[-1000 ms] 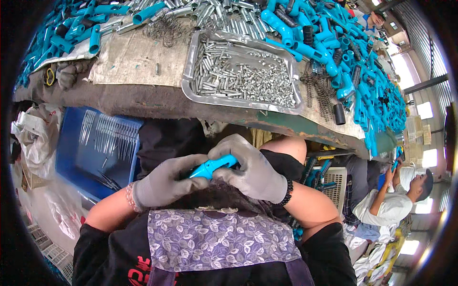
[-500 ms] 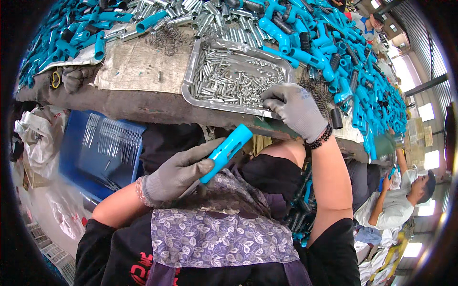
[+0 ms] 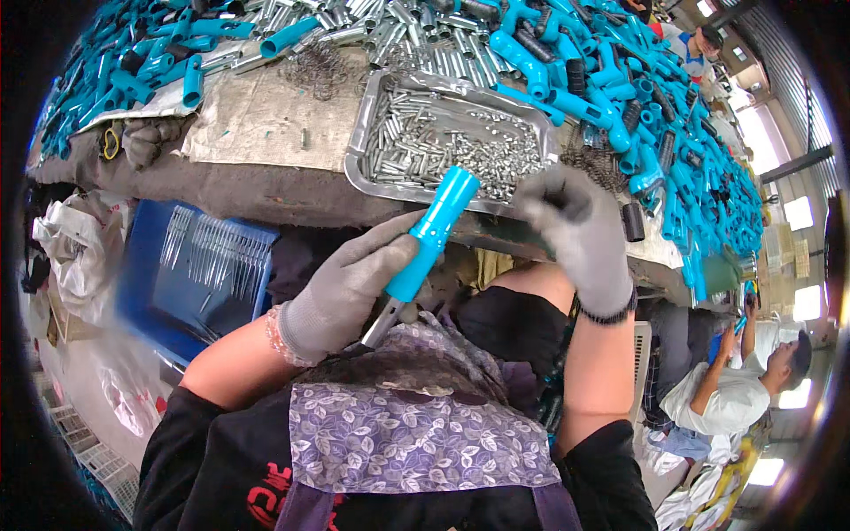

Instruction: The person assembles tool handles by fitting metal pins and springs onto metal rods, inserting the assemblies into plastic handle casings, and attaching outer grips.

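Left hand (image 3: 341, 290) grips blue tube (image 3: 434, 232); shirt (image 3: 199, 451) bears red lettering (image 3: 267, 497).

So the left hand (image 3: 341, 283) and right hand (image 3: 584, 234) are both in light-grey knit fabric gloves (image 3: 310, 323). Left wrist's got a pinkish beaded bracelet (image 3: 282, 336), right one a black band (image 3: 611, 311), kinda blurry. Black short-sleeved shirt (image 3: 195, 442) with red lettering (image 3: 270, 496), purple apron bib (image 3: 421, 438) covered in pale leaves, plain dark-purple straps (image 3: 552, 508), plus black fabric shorts (image 3: 513, 327).
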`<state>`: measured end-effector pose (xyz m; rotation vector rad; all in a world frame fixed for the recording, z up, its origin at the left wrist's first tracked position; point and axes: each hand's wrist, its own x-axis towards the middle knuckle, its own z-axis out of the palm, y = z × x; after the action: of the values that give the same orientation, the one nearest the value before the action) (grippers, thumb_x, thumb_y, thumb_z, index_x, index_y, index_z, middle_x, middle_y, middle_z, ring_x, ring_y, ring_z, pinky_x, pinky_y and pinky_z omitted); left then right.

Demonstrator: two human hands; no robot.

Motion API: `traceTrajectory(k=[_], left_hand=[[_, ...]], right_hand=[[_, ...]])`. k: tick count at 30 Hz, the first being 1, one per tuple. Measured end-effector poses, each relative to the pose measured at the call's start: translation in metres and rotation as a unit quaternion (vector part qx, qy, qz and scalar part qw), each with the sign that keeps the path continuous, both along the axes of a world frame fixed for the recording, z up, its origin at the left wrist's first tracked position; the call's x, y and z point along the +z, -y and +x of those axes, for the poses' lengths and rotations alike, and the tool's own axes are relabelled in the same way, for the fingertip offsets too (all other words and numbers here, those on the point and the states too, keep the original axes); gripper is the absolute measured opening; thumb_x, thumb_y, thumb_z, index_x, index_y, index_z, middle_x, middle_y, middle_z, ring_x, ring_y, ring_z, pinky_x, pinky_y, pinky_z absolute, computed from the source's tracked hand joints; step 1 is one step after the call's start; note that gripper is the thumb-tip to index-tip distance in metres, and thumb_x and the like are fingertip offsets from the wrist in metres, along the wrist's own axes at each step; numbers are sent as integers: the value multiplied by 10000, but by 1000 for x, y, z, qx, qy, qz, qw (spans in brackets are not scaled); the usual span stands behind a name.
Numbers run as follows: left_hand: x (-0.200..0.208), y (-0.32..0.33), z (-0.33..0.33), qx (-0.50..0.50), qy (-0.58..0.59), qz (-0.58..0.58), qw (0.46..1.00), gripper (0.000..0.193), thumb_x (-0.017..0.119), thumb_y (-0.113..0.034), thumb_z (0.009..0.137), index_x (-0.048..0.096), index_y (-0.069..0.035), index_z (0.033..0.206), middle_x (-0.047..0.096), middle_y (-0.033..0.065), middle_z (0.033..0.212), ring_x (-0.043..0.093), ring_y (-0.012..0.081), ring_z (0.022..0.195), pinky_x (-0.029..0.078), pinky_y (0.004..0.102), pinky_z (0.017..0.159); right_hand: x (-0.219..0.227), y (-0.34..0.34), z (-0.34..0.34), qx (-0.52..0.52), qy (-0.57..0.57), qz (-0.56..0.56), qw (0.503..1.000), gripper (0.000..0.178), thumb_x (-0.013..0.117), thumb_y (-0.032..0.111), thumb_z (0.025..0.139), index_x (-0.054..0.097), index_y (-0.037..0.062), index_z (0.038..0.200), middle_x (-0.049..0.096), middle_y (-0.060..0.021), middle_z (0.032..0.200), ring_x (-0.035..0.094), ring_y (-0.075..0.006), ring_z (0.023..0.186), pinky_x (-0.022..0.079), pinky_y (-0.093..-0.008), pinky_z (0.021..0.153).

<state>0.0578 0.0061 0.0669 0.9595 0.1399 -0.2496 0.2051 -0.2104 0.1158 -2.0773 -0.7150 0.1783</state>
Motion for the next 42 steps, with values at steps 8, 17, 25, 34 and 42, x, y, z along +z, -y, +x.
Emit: traceTrajectory(k=[8,17,25,34,42], left_hand=[[-11,11,-7,-10,51,-40,998,573,570,-238,1009,368,-13,1495,597,21,1102,578,82,892,523,269,763],[-38,2,-20,137,321,371,861,561,642,-77,938,434,-18,1457,547,50,1163,526,102,1043,461,267,855],[-34,-12,-37,-27,108,45,993,573,692,-334,935,513,6,1360,619,24,1004,578,84,826,489,268,724],[-30,-14,-31,24,-1,37,999,505,622,-463,943,516,-34,1187,642,62,848,596,129,677,466,256,606],[-31,-27,-34,46,7,22,999,486,554,-489,979,480,-61,1197,610,67,885,597,150,642,477,269,535]], right_hand=[[-34,-42,-75,14,86,102,991,102,738,89,845,672,57,916,636,-87,885,616,-254,852,498,-352,766],[-64,-43,-81,47,-278,261,923,319,798,114,841,545,42,1022,608,-4,937,573,-77,866,498,-241,745],[-24,-37,-46,298,-229,2,927,327,666,330,898,699,18,992,703,-126,867,671,-257,760,530,-367,741],[-16,-65,63,54,243,-301,921,256,656,201,865,674,-8,1011,684,-216,1018,653,-367,995,501,-428,831],[-6,-33,46,49,142,-306,940,216,630,190,886,678,3,982,663,-216,980,638,-378,942,488,-428,837]])
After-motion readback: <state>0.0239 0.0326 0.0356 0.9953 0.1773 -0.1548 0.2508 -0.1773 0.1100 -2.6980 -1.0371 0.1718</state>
